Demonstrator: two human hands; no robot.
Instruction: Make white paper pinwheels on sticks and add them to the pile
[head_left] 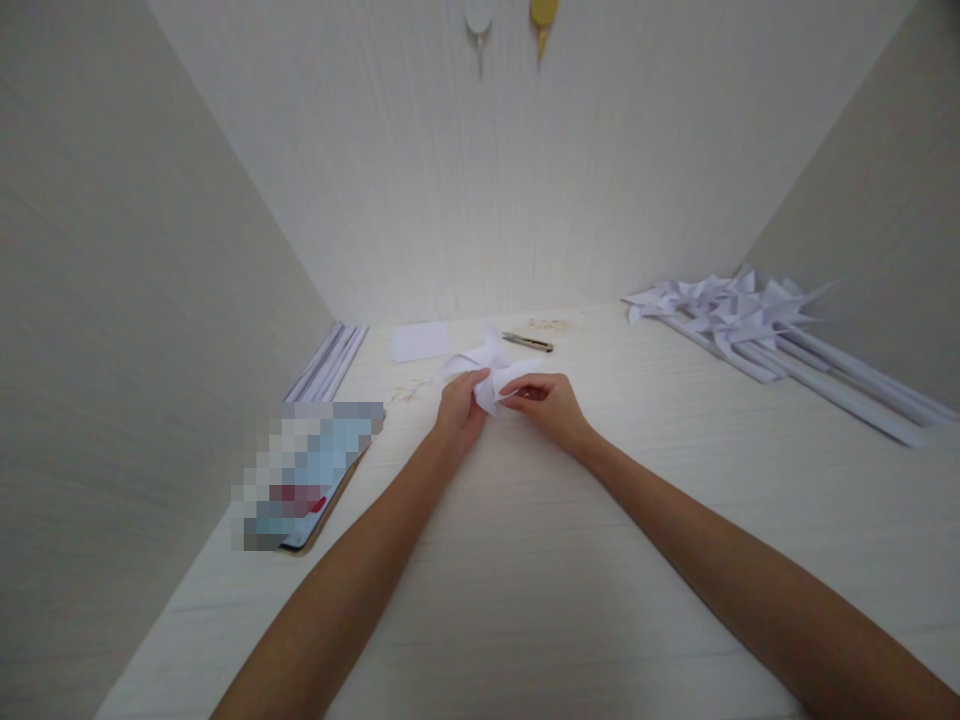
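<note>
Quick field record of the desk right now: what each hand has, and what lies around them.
left hand: grips the folded white paper piece
right hand: pinches the same piece from the other side
behind the hands: utility knife, flat paper square
far right: pile of finished paper pinwheels on rolled paper sticks
far left: stack of paper strips along the wall; blurred device nearer
surface: pale desk

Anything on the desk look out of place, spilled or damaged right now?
Nothing stands out. Both hands, left hand and right hand, hold the folded white paper; the cutter, paper square and finished pinwheels lie tidy.
</note>
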